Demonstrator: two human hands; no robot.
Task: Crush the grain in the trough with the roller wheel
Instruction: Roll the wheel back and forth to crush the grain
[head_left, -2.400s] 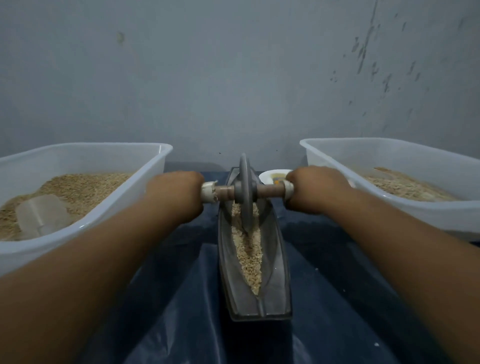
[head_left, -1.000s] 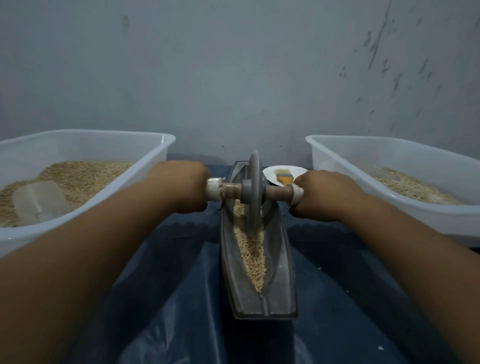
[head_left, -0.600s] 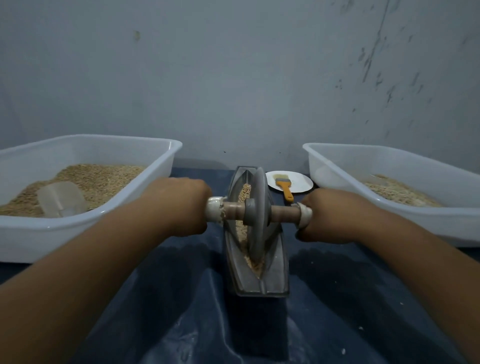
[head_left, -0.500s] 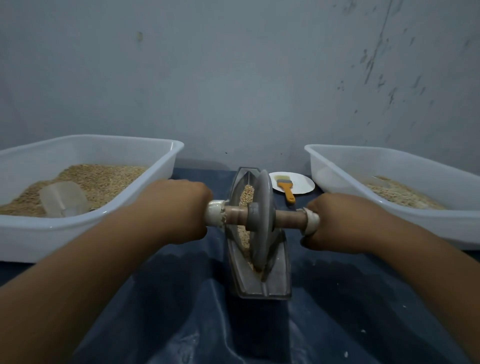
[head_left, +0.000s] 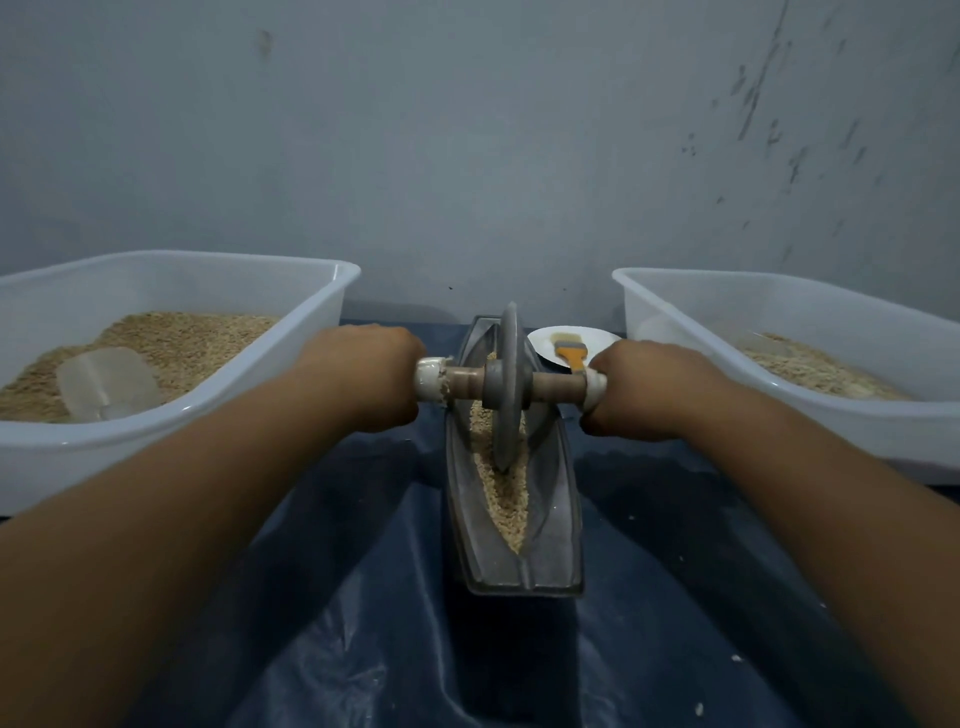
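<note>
Both hands hold the axle: left hand (head_left: 363, 376) gripping one end, right hand (head_left: 641, 389) the other; the roller wheel (head_left: 508, 387) stands upright in the trough (head_left: 558, 499), rim in the grain (head_left: 501, 491) mid-trough.

Tan grain (head_left: 501, 499) is seen in a grey trough (head_left: 558, 519); white tubs (head_left: 156, 447) are set on dark-blue sheeting (head_left: 395, 623).

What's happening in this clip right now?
A person is crushing grain in a narrow trough. The left hand and right hand each grip one end of the axle of a roller wheel, whose rim stands in the grain around mid-trough. A tub of grain sits on either side.
</note>
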